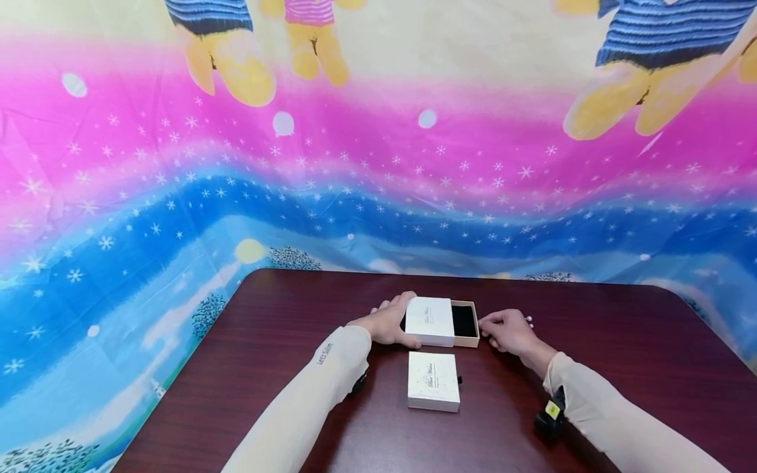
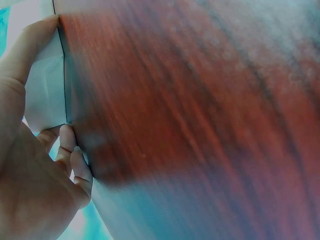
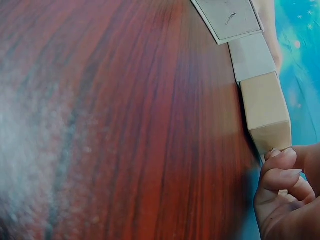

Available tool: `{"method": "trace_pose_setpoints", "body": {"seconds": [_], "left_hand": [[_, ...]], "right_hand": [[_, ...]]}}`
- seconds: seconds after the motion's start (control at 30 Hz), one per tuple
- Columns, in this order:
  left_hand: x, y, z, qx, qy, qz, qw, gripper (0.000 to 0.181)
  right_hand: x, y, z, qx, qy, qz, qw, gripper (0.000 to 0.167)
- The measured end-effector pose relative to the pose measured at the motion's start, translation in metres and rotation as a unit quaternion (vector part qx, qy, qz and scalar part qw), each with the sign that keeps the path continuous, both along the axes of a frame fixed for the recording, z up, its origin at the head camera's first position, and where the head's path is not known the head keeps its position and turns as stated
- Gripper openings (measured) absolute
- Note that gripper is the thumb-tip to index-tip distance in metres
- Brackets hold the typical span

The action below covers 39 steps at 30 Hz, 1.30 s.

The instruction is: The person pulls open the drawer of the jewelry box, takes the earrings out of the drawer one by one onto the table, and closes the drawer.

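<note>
My left hand (image 1: 387,323) grips a white drawer-style gift box (image 1: 428,318) by its sleeve, thumb on the near side and fingers on the far side. The cardboard drawer (image 1: 465,322), lined in black, sticks partly out of the sleeve's right end. At the drawer's outer end, my right hand (image 1: 511,332) pinches with thumb and forefinger; a pull tab there, if any, is hidden by the fingertips. Small white beads (image 1: 529,322) show beside the right hand's knuckles; whether they are held, I cannot tell. Nearer to me lies a second white gift box (image 1: 434,381), closed, with a black tab (image 1: 459,380) at its right side.
Both boxes rest on a dark red-brown wooden table (image 1: 284,387) with rounded far corners. Behind it hangs a colourful cloth (image 1: 378,151) with snowflakes and cartoon figures. A black wrist camera (image 1: 550,417) is strapped at the right sleeve.
</note>
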State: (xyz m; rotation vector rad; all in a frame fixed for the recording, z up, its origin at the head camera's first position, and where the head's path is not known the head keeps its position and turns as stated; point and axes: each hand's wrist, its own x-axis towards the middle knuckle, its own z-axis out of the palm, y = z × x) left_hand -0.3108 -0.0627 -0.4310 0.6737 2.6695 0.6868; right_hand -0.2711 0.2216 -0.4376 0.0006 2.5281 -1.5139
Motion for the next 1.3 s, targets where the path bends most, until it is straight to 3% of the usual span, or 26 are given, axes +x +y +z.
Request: {"method": "trace_pose_setpoints", "body": {"seconds": [0.37,1.3], "left_hand": [[-0.0017,0.0003,-0.0039,0.002,-0.002,0.001,1.0,0.104],[-0.0014,0.0004,-0.0013,0.0,0.004,-0.003,1.0,0.104]], "right_hand": [[0.0015,0.0001,0.0004,0.001,0.002,0.001,1.0,0.03],[-0.0007,-0.0025,-0.0015,-0.009,0.006,0.005,0.9999,0.03]]}}
